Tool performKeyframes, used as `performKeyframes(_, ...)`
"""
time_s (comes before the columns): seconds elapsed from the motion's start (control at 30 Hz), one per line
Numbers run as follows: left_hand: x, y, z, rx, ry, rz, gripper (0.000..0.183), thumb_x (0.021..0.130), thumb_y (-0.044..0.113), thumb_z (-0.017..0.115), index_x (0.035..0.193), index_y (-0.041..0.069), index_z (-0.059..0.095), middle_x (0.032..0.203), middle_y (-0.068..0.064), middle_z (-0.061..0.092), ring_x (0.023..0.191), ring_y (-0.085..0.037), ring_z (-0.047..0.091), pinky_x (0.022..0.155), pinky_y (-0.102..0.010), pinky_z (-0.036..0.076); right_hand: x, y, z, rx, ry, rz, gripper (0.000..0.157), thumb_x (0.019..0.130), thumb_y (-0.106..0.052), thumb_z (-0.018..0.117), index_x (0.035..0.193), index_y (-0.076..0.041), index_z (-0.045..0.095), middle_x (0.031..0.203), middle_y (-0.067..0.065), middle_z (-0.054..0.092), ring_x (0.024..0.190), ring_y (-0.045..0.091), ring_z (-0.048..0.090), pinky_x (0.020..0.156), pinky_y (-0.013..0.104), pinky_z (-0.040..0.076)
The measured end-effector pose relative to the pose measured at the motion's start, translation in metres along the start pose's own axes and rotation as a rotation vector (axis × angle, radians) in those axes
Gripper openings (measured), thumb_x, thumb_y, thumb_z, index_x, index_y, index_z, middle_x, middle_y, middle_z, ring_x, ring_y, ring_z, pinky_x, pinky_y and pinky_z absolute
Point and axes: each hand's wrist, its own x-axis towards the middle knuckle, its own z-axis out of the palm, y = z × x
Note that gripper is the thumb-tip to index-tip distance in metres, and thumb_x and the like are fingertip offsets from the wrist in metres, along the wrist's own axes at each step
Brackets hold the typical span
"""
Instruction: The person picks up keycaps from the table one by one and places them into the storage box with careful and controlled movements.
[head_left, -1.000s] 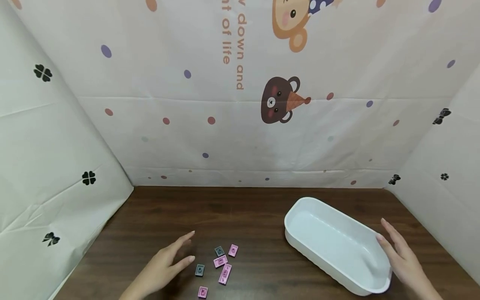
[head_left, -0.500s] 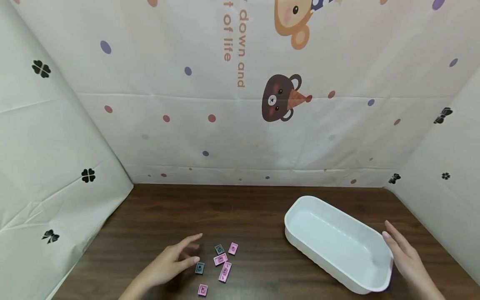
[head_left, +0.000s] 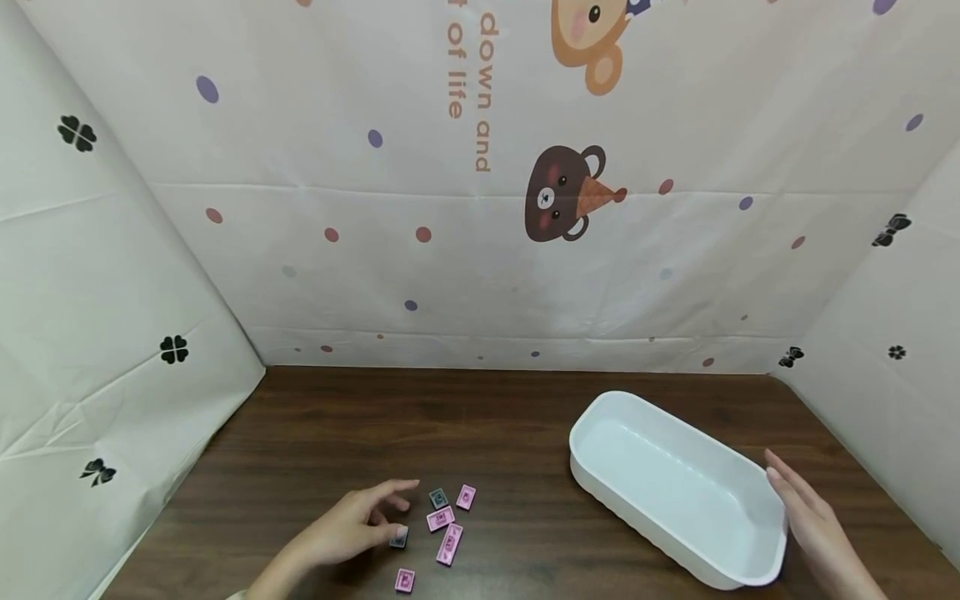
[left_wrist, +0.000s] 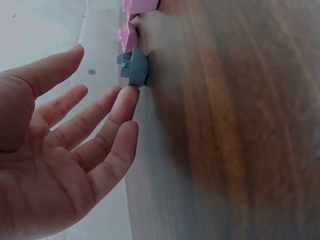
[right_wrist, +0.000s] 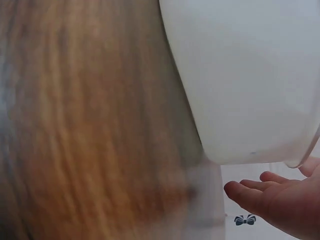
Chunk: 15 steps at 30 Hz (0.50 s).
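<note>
My left hand [head_left: 347, 528] hovers low over the table with thumb and fingers spread apart. Its thumb tip overlaps a small dark grey tile [head_left: 398, 542] in the head view. A second grey tile [head_left: 438, 498] lies just beyond the index finger. In the left wrist view, a grey tile [left_wrist: 139, 69] stands right at the fingertips, with pink behind it. Several pink tiles lie close by, including a long pink tile [head_left: 450, 545] and a small pink tile [head_left: 405, 581]. At the right, my right hand [head_left: 816, 525] has its straight fingers along the white tray [head_left: 637, 527], thumb at the rim.
The brown wooden table [head_left: 360, 425] meets a printed cloth backdrop [head_left: 337, 292] at the back. White cloth walls close in both sides, such as the left wall [head_left: 60, 292]. The tray sits slanted and holds nothing.
My left hand has moved right, its thumb reaching over the nearer grey tile. My right hand has shifted slightly outward along the tray's end. The tiles have stayed in place.
</note>
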Motion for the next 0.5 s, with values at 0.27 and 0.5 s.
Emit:
performKeyframes(0.27, 0.008, -0.004, 0.005, -0.009, -0.031, -0.004, 0.047, 0.083, 0.017, 0.066, 0.125, 0.005, 0.051, 0.103, -0.012, 0.060, 0.069, -0.003, 0.054, 0.062, -0.021, 0.045, 0.001, 0.010, -0.005, -0.072, -0.032, -0.026, 0.068, 0.096, -0.050, 0.019, 0.144, -0.008, -0.004, 0.145, 0.029, -0.003, 0.132, 0.033, 0.019, 0.069, 0.007, 0.036)
performKeyframes(0.5, 0.008, -0.010, 0.006, 0.002, -0.032, 0.007, 0.041, 0.078, 0.011, 0.070, 0.116, 0.006, 0.058, 0.096, -0.005, 0.059, 0.067, -0.001, 0.052, 0.059, -0.020, 0.045, 0.003, 0.011, 0.005, 0.014, -0.023, -0.080, 0.064, 0.098, -0.043, 0.028, 0.145, -0.006, 0.004, 0.147, 0.008, 0.021, 0.086, -0.024, 0.037, 0.071, 0.009, 0.040)
